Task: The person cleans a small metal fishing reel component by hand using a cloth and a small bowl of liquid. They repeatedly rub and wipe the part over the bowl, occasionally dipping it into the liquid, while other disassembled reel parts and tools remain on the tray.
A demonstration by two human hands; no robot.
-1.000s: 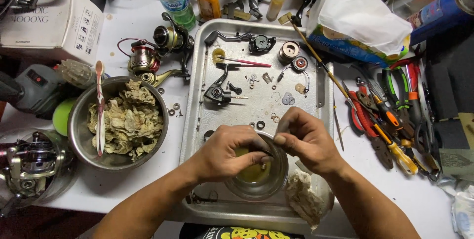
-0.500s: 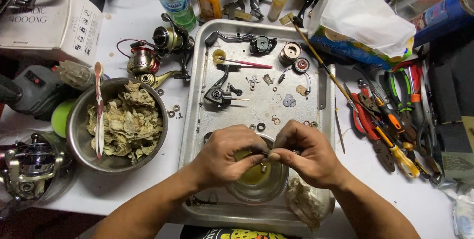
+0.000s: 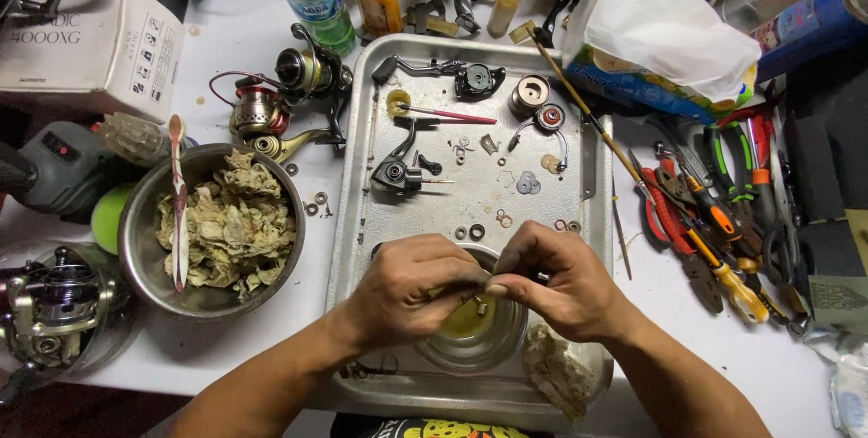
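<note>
Small metal part gets pinched between left hand and right hand fingertips over the glass bowl at the tray's near edge.

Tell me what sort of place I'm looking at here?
Likely a fishing-reel repair bench at home or in a small shop: a metal tray of loose reel parts, spinning reels, and pliers and screwdrivers. Both hands, left hand and right hand, pinch a small part over a glass bowl.
</note>
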